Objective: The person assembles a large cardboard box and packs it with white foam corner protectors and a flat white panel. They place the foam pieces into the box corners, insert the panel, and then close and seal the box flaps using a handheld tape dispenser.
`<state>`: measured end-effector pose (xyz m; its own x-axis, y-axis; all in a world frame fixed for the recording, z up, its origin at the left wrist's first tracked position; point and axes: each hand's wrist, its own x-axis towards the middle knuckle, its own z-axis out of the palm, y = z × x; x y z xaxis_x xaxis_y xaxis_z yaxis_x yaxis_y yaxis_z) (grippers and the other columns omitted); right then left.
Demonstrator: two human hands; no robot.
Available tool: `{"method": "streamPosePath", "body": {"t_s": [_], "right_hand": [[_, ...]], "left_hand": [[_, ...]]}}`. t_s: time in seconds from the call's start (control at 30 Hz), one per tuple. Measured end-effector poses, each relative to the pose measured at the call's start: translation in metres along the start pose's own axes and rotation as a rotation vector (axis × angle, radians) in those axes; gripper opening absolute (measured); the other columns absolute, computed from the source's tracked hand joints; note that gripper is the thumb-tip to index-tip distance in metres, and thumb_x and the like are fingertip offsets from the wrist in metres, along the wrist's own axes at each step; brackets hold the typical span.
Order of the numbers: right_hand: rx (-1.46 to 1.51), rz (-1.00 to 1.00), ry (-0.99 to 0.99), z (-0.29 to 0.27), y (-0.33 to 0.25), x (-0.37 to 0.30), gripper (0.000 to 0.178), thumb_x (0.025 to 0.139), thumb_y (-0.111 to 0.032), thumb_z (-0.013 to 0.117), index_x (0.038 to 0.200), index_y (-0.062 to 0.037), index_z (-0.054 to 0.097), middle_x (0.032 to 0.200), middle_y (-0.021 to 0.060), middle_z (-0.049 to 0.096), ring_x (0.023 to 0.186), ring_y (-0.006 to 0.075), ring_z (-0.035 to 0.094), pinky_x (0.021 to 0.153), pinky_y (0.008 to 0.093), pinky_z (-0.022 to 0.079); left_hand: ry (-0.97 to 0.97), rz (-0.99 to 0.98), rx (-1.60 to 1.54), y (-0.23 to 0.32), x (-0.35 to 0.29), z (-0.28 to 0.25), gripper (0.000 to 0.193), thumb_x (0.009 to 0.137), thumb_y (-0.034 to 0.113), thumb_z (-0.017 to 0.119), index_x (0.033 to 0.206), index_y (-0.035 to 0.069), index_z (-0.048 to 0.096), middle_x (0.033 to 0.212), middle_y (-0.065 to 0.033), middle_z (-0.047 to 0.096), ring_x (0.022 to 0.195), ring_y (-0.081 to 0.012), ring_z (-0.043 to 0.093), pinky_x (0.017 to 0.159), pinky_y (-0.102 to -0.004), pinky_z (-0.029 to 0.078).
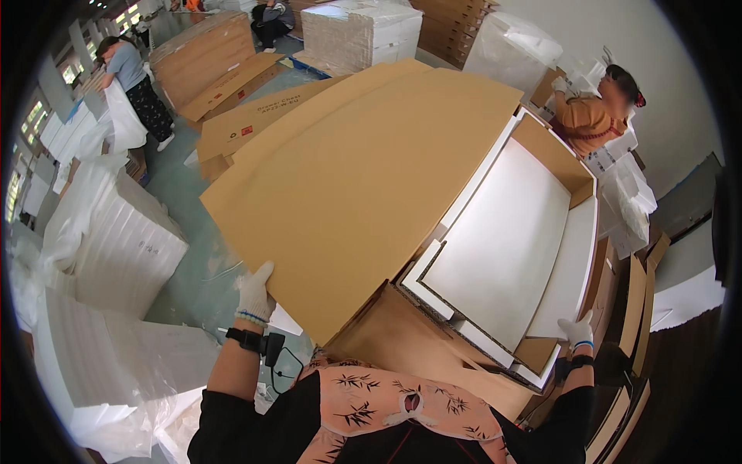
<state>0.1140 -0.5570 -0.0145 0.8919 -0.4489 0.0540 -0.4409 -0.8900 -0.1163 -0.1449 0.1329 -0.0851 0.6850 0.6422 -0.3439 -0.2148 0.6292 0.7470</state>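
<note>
A large brown cardboard sheet (363,178) slants across the left and middle of an open carton (433,340). My left hand (255,292), in a white knit glove, grips the sheet's near left edge; the fingers under it are hidden. Inside the carton's uncovered right part lies a flat white panel (498,240), bordered by white foam strips (427,282) and brown cardboard pieces. My right hand (576,330), gloved too, rests against the near right corner of the packing, its thumb and fingers apart. Both wrists carry black straps.
A person in an orange-brown top (595,120) is beyond the carton at far right. Another person (130,77) bends over white wrapping at far left. Stacked white foam sheets (127,240) stand left; a printed cardboard piece (247,127) lies behind. Cardboard strips (634,309) lean at right.
</note>
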Motion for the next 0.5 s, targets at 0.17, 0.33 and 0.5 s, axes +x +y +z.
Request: {"method": "streamPosePath", "body": {"t_s": [0.17, 0.33, 0.5], "right_hand": [[0.78, 0.04, -0.707, 0.012, -0.008, 0.009, 0.038, 0.076, -0.008, 0.073, 0.112, 0.0036, 0.064, 0.1, 0.0108, 0.068, 0.087, 0.0242, 0.065, 0.081, 0.0381, 0.052], [0.899, 0.021, -0.555, 0.033, -0.05, -0.034, 0.029, 0.077, -0.007, 0.068, 0.103, 0.0036, 0.068, 0.095, 0.0092, 0.067, 0.087, 0.022, 0.064, 0.074, 0.0351, 0.053], [1.025, -0.005, -0.503, 0.065, -0.123, -0.072, 0.024, 0.078, -0.013, 0.067, 0.097, 0.0031, 0.068, 0.088, 0.0099, 0.065, 0.077, 0.0257, 0.064, 0.063, 0.0369, 0.053]], "left_hand": [[-0.063, 0.291, 0.134, 0.062, -0.003, 0.047, 0.032, 0.092, 0.006, 0.058, 0.124, 0.0, 0.054, 0.116, -0.009, 0.064, 0.103, -0.0208, 0.065, 0.086, -0.0333, 0.055], [-0.316, 0.651, 0.457, 0.153, 0.004, 0.121, 0.028, 0.093, 0.01, 0.062, 0.119, 0.0, 0.06, 0.108, -0.0038, 0.067, 0.095, -0.0127, 0.063, 0.082, -0.028, 0.052], [-0.412, 0.908, 1.066, 0.203, -0.002, 0.167, 0.033, 0.09, 0.022, 0.064, 0.12, 0.009, 0.063, 0.099, -0.0129, 0.071, 0.086, -0.0237, 0.068, 0.078, -0.0326, 0.054]]}}
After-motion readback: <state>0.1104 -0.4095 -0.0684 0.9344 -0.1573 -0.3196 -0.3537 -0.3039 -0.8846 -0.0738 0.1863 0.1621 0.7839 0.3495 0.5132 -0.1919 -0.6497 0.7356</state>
